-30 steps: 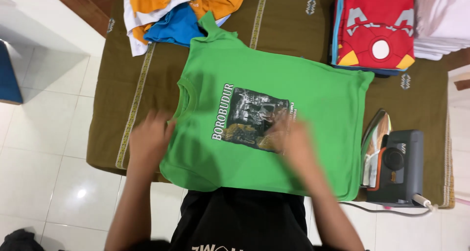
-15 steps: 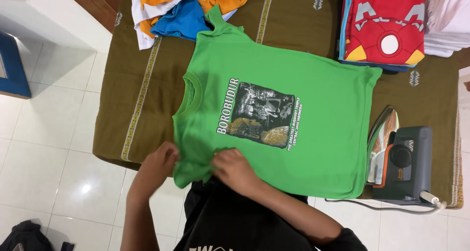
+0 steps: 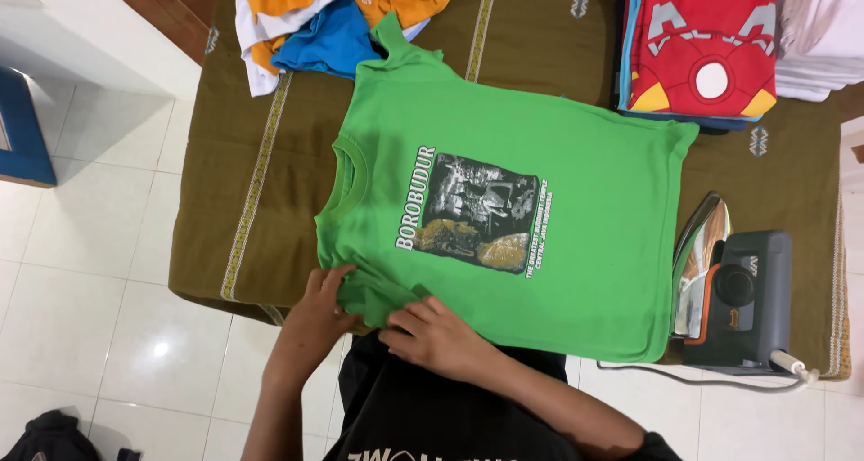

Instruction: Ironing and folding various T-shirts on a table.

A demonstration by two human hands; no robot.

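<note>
Shirt: the green T-shirt (image 3: 540, 218) is spread flat, collar towards the counter's (image 3: 225, 200) left edge, hem towards the iron (image 3: 733, 304).
Sleeve: lies at the near edge, directly under both hands.
Left hand (image 3: 319, 304): fingers closed on the sleeve fabric.
Right hand (image 3: 432, 335): fingers pinched on the same fold.
Room: bare cloth is left beyond the collar.

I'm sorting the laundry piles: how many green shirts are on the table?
1. The green shirt lies spread flat in the middle of the brown cloth, with the left hand and right hand at its near sleeve. Others may be hidden inside the stacks.
</note>
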